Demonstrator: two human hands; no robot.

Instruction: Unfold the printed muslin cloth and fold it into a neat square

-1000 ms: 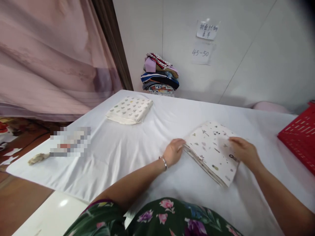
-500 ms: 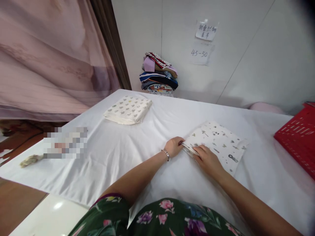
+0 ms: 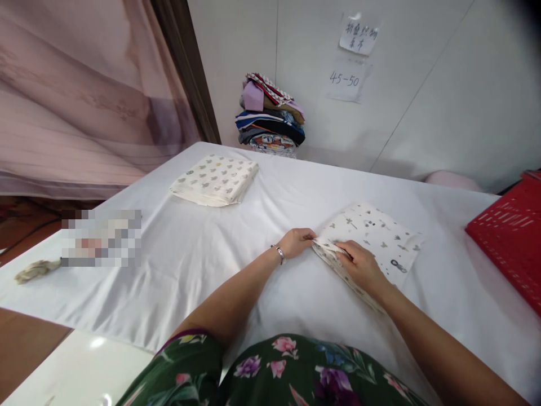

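Observation:
A white printed cloth [image 3: 374,228], folded into layers, lies on the white-covered table [image 3: 203,282] in front of me. My left hand [image 3: 296,243] pinches its left corner between thumb and fingers. Closed on the near edge, my right hand [image 3: 361,265] grips the upper layers, which are slightly raised so the layered side shows. The right thumb and part of the fingertips are hidden. Farther back to the left rests a second folded cloth [image 3: 215,177], cream with small grey prints, touched by neither hand.
At the right edge stands a red perforated basket [image 3: 507,231]. Behind the table rises a stack of folded fabrics [image 3: 270,115] against the wall. A pixelated item with a tassel [image 3: 38,272] lies at the left. A pink curtain [image 3: 84,101] hangs beyond it.
The near edge of the cloth has been lifted, and more of its layered side shows. Both hands keep hold close to where they were. The view has shifted slightly.

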